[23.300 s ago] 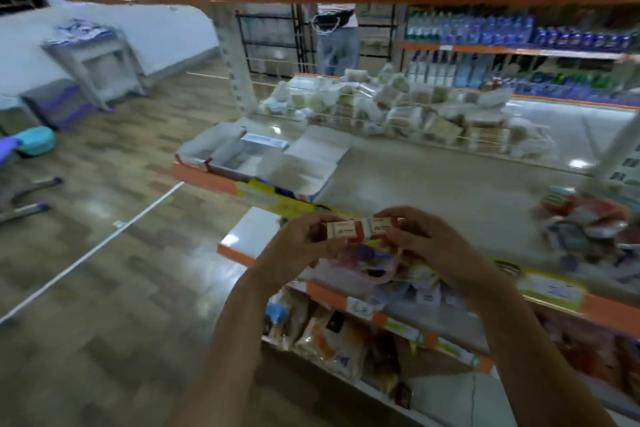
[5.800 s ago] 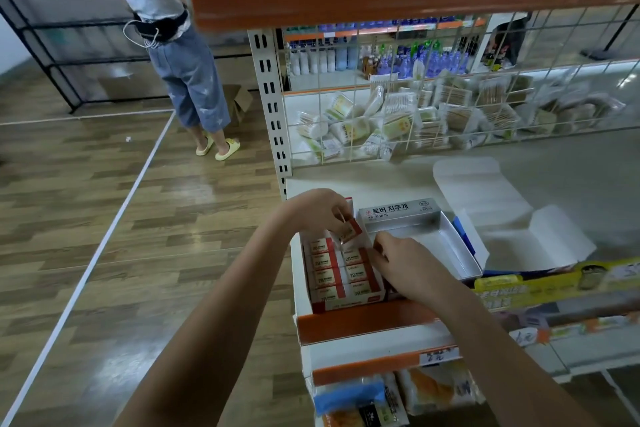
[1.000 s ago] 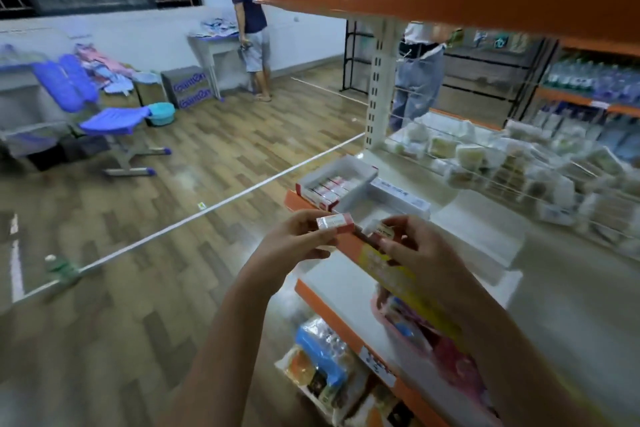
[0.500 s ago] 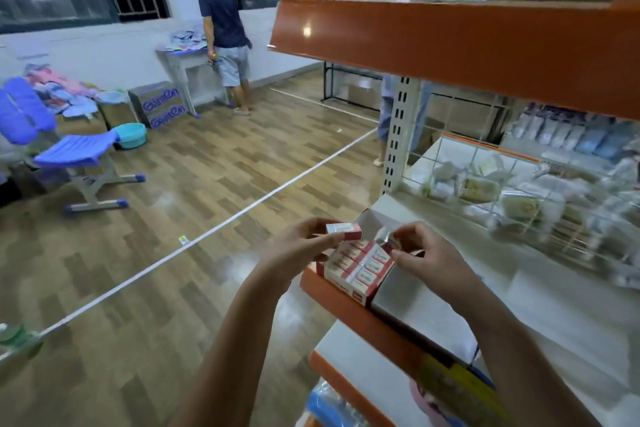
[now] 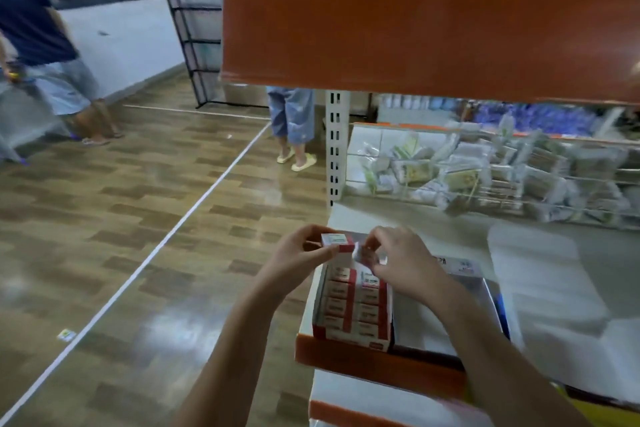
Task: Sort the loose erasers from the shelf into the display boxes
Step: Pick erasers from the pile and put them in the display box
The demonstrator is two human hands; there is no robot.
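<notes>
Step in hand: loading the display box [image 5: 349,308] at the shelf [image 5: 540,295] front-left corner. Left hand [image 5: 298,258] pinches an eraser [image 5: 336,242] above it; right hand [image 5: 398,262] fingers pinch another, blurred. Next: seat each in the far row.

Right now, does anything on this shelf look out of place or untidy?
Nothing looks damaged or spilled. The red display box holds neat rows of erasers. Only the eraser pinched in the left hand is not yet in a box.

Two hands [image 5: 301,253] [image 5: 398,260]; two display boxes [image 5: 349,340] [image 5: 485,291]; two bystanders [image 5: 45,55] [image 5: 291,114].
</notes>
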